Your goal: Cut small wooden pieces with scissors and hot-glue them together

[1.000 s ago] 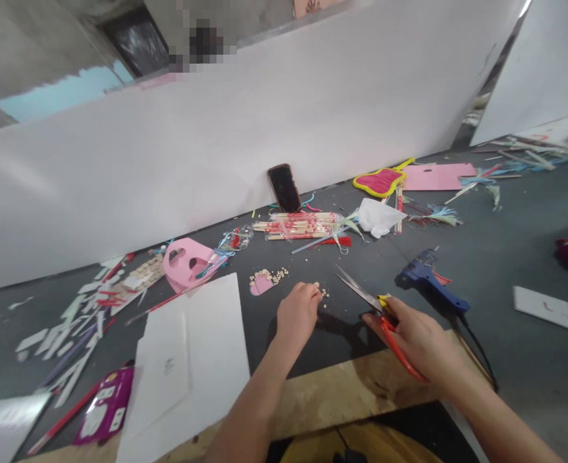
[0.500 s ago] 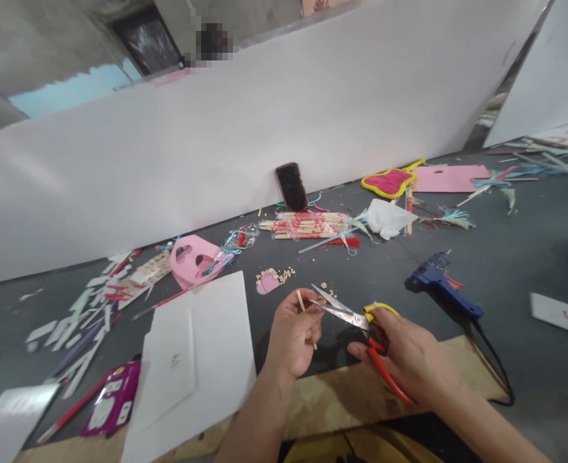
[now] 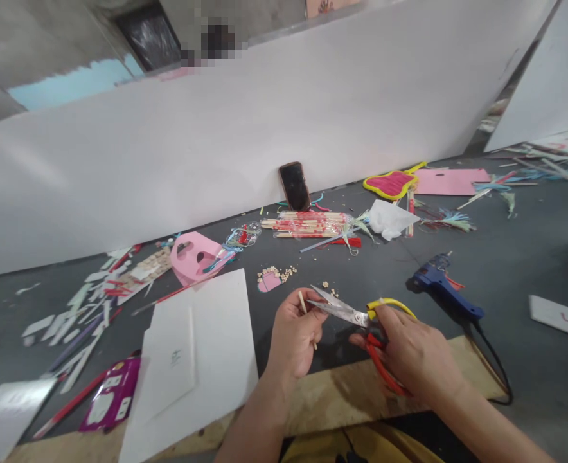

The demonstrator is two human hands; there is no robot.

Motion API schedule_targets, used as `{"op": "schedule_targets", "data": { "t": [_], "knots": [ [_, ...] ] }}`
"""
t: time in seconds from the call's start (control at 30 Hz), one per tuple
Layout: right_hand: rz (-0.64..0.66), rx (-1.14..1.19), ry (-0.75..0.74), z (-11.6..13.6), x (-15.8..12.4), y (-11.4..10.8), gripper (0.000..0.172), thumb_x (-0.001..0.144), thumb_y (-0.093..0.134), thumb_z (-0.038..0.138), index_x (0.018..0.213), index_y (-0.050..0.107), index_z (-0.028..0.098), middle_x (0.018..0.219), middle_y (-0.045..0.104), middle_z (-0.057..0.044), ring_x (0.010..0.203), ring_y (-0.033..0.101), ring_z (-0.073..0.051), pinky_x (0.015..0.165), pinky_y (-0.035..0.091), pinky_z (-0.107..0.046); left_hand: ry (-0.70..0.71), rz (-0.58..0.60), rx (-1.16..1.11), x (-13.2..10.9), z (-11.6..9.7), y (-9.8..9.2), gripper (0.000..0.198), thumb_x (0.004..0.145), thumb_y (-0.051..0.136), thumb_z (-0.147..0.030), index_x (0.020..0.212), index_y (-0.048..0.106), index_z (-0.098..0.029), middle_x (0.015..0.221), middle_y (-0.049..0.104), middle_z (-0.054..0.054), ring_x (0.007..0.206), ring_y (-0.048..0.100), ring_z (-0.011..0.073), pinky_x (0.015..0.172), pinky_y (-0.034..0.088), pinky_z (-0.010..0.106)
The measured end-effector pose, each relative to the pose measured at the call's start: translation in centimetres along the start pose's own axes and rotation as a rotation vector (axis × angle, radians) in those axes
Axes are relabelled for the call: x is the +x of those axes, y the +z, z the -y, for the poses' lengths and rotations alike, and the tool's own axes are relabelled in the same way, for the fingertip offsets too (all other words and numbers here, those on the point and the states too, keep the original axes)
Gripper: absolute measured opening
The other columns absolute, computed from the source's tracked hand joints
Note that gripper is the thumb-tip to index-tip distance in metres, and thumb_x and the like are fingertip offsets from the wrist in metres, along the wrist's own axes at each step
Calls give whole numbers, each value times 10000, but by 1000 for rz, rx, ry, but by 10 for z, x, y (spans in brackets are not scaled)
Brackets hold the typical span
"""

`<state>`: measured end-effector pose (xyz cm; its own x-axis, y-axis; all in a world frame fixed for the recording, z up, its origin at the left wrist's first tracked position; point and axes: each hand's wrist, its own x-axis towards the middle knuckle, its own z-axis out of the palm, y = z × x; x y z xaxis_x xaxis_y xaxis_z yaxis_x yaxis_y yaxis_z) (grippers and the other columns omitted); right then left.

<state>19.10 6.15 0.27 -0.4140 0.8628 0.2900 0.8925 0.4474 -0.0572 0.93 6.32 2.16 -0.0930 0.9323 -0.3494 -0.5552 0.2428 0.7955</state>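
My left hand (image 3: 293, 334) is closed on a thin wooden stick (image 3: 304, 306), held upright over the dark table. My right hand (image 3: 412, 350) grips scissors (image 3: 346, 313) with red and yellow handles. Their metal blades point left and are slightly apart, with the tips at the stick. A small heap of cut wooden bits (image 3: 279, 274) lies on a pink paper piece (image 3: 268, 283) just beyond my left hand.
A blue glue gun (image 3: 441, 283) with a black cord lies to the right. White sheets (image 3: 195, 350) lie to the left, with a pink cutout (image 3: 192, 256), paper strips (image 3: 84, 308), a pack of sticks (image 3: 308, 225) and a phone (image 3: 294, 185) against the white board. A wooden board (image 3: 342, 399) lies at the near edge.
My left hand lifted off the table with a wooden stick and turned palm-up. My right hand raised the scissors and brought the blades to the stick.
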Motion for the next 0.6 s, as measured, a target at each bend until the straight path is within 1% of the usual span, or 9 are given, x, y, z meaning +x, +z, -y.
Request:
{"op": "schedule_targets", "data": {
  "t": [0.1, 0.23, 0.3, 0.37, 0.47, 0.53, 0.6],
  "knots": [
    [14, -3, 10, -1, -1, -1, 402, 864, 369, 602, 803, 492, 224, 622, 650, -27, 550, 634, -202, 426, 266, -264, 12, -1, 12, -1, 0, 0, 314, 536, 783, -182, 697, 515, -161, 581, 505, -80, 352, 268, -12, 337, 148, 155],
    [12, 52, -21, -3, -1, 1, 410, 877, 355, 590, 740, 484, 225, 549, 616, -11, 461, 596, -180, 419, 238, -261, 30, 7, 14, 0, 1, 0, 321, 549, 790, -192, 707, 512, -163, 573, 480, -87, 366, 284, -7, 338, 165, 150],
    [37, 135, -7, -6, -1, 3, 417, 874, 362, 595, 691, 460, 233, 484, 571, 15, 400, 551, -156, 411, 235, -253, 30, 3, 12, 0, 1, 0, 343, 546, 796, -201, 723, 503, -169, 595, 509, -80, 377, 303, -2, 341, 173, 146],
    [72, 245, 43, -7, 0, 3, 407, 847, 415, 602, 658, 430, 242, 447, 530, 41, 371, 510, -134, 406, 251, -236, 25, -9, 11, -1, 1, 0, 375, 539, 802, -217, 750, 494, -178, 640, 562, -61, 390, 327, 4, 344, 181, 144],
    [112, 335, 87, -6, 1, -1, 361, 784, 523, 583, 684, 419, 252, 481, 531, 54, 399, 508, -131, 413, 293, -219, 32, -28, 11, -1, 0, 0, 404, 532, 804, -224, 781, 488, -187, 663, 591, -52, 389, 340, 8, 345, 186, 144],
    [134, 318, 66, -4, 1, -5, 337, 759, 549, 563, 712, 423, 254, 550, 567, 37, 443, 534, -144, 429, 324, -224, 45, -40, 10, -2, 0, 0, 406, 524, 803, -211, 776, 486, -187, 664, 586, -60, 381, 335, 5, 340, 182, 144],
    [140, 275, 46, -1, 1, -7, 310, 766, 534, 538, 726, 423, 251, 629, 606, 5, 495, 566, -163, 450, 353, -238, 56, -52, 9, -2, -1, 0, 402, 521, 800, -201, 771, 486, -185, 678, 586, -62, 380, 335, 2, 338, 177, 143]
  ]
}}
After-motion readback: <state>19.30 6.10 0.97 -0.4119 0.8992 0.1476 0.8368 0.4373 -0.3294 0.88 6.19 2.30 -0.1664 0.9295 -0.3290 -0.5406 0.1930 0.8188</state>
